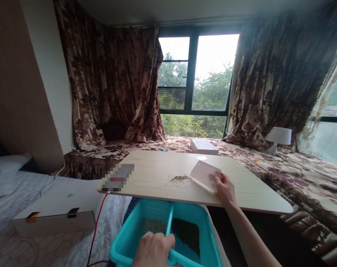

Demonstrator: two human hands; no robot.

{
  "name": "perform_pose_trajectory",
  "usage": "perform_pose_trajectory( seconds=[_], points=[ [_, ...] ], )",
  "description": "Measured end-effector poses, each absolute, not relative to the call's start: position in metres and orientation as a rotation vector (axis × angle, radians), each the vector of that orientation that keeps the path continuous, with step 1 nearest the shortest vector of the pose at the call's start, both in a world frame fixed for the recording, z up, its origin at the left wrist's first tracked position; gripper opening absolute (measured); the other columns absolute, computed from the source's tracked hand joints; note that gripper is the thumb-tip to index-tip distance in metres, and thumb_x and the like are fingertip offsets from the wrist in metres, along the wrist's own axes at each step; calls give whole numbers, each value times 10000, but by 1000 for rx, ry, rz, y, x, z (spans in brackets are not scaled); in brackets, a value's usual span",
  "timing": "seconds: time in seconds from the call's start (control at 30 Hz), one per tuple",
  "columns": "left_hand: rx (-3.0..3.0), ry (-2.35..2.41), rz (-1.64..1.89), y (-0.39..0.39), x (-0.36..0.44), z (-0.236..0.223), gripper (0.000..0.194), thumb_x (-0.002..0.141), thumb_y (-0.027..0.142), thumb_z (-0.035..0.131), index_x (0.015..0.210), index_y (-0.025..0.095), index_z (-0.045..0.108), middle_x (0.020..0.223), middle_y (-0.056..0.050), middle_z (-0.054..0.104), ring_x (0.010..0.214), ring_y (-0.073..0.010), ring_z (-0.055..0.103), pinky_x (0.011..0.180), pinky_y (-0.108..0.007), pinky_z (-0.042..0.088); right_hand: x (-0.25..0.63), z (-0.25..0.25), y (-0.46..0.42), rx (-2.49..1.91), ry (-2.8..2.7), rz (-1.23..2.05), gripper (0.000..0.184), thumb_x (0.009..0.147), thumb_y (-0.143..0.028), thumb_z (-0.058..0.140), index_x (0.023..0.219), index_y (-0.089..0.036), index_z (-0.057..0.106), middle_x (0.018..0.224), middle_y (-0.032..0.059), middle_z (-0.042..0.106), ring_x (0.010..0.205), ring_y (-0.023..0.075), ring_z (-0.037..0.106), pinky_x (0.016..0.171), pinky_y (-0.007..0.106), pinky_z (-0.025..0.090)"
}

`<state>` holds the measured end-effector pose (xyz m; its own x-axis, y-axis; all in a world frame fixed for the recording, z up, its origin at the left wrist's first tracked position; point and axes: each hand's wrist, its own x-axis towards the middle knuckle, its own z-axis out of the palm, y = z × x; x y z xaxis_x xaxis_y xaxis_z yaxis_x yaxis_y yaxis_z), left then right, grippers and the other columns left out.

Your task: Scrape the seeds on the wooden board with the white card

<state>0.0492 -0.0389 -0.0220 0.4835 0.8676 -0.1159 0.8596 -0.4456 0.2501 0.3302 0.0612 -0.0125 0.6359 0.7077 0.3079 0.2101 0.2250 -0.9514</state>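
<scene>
A teal plastic basin [116, 237] with a divider down its middle sits below the table's front edge. My left hand [155, 247] is closed at the near end of that divider. Dark green-brown matter [185, 233] lies in the right compartment, and a few specks are scattered in the left one. Over the table, my right hand [226, 190] grips a thin pale pinkish sheet [204, 174] by its right edge. The sheet is tilted, its lower left edge close to a small pile of dark grains [180, 178] on the wood-coloured tabletop [151, 174].
A pixelated flat object [118, 178] with a red cable [97, 218] lies at the table's left end. On the bed at left is a white box [59, 204]. Another white box [204, 145] and a lamp [279, 137] stand by the window.
</scene>
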Motion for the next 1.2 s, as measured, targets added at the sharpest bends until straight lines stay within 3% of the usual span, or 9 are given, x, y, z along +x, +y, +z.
perform_pose_trajectory(
  seconds=[0.43, 0.93, 1.2],
  points=[
    [2405, 1534, 72, -45, 50, -21, 256, 659, 404, 579, 866, 265, 634, 882, -30, 677, 871, -257, 600, 770, -349, 404, 318, -11, 69, -1290, -959, 490, 308, 660, -316, 586, 906, -145, 660, 871, 79, 718, 739, 196, 648, 623, 271, 498],
    [2380, 1557, 193, -47, 48, -23, 165, 650, 360, 570, 780, 260, 589, 843, 3, 663, 867, -241, 586, 751, -330, 371, 320, -13, 67, -1324, -962, 438, 281, 646, -334, 544, 822, -146, 656, 758, 52, 676, 658, 171, 588, 585, 261, 459],
    [2358, 1624, 238, -47, 45, -24, 181, 666, 367, 588, 816, 267, 604, 853, 12, 662, 879, -227, 582, 753, -308, 362, 321, -12, 64, -1340, -955, 418, 296, 665, -349, 551, 845, -142, 663, 796, 61, 686, 711, 183, 600, 633, 270, 465]
  ],
)
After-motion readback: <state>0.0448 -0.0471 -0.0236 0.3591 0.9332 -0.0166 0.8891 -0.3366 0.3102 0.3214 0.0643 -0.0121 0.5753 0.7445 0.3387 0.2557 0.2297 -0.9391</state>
